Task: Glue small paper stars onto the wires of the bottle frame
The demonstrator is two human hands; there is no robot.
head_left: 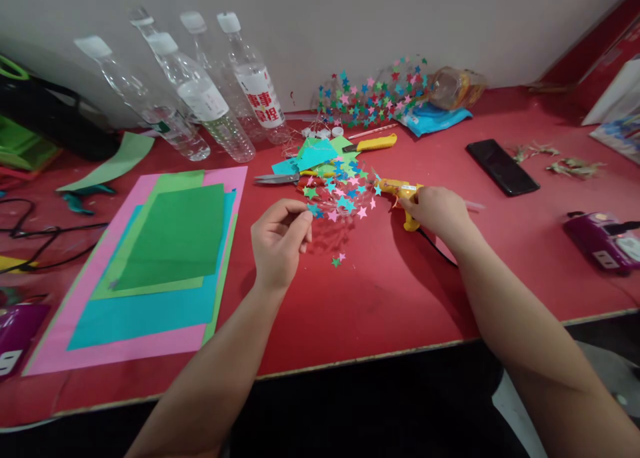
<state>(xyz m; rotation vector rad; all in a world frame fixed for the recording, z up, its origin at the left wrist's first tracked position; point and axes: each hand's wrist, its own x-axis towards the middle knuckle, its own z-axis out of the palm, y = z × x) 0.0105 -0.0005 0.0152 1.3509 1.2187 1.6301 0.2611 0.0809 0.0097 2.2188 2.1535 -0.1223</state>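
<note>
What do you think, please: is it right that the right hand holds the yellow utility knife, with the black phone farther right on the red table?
Not quite: the head view shows the right hand holding a yellow glue gun; the yellow utility knife lies farther back. The black phone is indeed farther right on the red table.

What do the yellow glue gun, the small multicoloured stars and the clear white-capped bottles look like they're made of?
Yellow glue gun: probably smooth, hard plastic, from its moulded form. Small multicoloured stars: paper or thin card, perhaps, since they look flat and matte. Clear white-capped bottles: likely glossy plastic, see-through with ribbed sides.
</note>
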